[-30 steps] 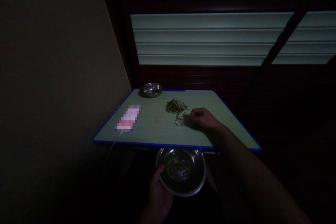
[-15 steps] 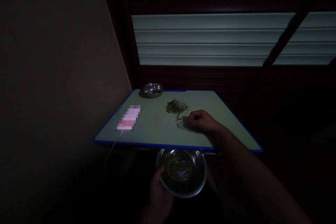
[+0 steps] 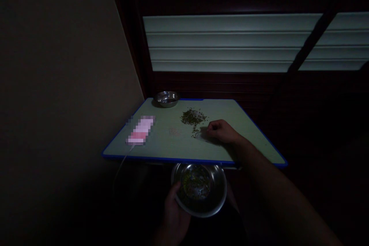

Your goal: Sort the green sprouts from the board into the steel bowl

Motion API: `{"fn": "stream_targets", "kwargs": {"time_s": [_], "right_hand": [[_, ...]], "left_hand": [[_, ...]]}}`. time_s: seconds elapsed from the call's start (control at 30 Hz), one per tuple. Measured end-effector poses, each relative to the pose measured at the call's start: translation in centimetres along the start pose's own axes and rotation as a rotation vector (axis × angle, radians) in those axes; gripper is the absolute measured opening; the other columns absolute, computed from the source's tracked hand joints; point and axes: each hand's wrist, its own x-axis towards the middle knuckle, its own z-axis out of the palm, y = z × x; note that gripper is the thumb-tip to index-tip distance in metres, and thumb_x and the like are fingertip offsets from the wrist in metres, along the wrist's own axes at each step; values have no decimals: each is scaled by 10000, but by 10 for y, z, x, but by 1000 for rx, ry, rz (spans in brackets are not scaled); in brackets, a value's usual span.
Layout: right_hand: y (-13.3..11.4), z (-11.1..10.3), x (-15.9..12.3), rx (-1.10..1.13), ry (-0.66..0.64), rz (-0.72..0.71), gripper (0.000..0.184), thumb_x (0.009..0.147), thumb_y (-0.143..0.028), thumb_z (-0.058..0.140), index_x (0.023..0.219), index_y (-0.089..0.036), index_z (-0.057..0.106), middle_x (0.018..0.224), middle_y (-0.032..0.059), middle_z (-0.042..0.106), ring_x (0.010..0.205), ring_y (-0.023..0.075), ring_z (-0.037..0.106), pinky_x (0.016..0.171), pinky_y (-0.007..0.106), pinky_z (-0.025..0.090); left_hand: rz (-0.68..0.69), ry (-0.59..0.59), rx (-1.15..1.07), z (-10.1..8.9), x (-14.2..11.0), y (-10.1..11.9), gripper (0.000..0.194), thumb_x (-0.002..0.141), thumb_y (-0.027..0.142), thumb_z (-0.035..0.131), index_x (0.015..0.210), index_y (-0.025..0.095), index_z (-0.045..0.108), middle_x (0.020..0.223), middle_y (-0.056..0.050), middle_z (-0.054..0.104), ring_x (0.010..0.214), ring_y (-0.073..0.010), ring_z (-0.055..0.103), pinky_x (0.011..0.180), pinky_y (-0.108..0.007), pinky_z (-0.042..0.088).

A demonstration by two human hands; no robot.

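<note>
My left hand [image 3: 176,209] grips the near left rim of a steel bowl [image 3: 221,200], thumb over the edge. The bowl sits below the table's front edge, tilted toward me, with small green beans [image 3: 191,182] in its bottom. Above the tabletop, my right hand [image 3: 220,130] is closed in a pinch. Under its fingers shows a thin, clear, flat piece [image 3: 203,137], which it seems to hold; the dim light hides its exact shape. A few loose beans lie at the piece's left edge, trailing from a larger pile of green beans [image 3: 190,117] just beyond.
The pale table [image 3: 161,150] has a blue rim. A smaller steel bowl [image 3: 167,100] stands at its back left corner. A lit phone [image 3: 141,130] with a cable [image 3: 122,163] lies at the left. Walls stand to the left and behind.
The clear piece and a few loose beans beside it have shifted very slightly. Both hands keep nearly the same place, and the bowl stays under the table edge.
</note>
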Motion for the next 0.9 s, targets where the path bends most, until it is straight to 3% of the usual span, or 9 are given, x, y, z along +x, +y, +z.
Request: {"fn": "stream_targets", "kwargs": {"time_s": [0.3, 0.9], "right_hand": [[3, 1, 3, -22, 78, -36, 207, 564, -336, 648, 544, -164, 535, 490, -31, 479, 478, 81, 392, 464, 232, 294], [4, 5, 4, 8, -10, -79, 210, 595, -344, 651, 566, -164, 546, 503, -33, 483, 493, 84, 401, 486, 236, 314]], "left_hand": [[1, -15, -7, -3, 3, -1, 263, 853, 227, 519, 975, 197, 750, 929, -74, 780, 947, -246, 700, 1006, -439, 436], [-12, -5, -10, -6, 7, -3, 221, 837, 231, 549, 893, 189, 759, 919, -86, 779, 1017, -260, 676, 1007, -445, 435]]}}
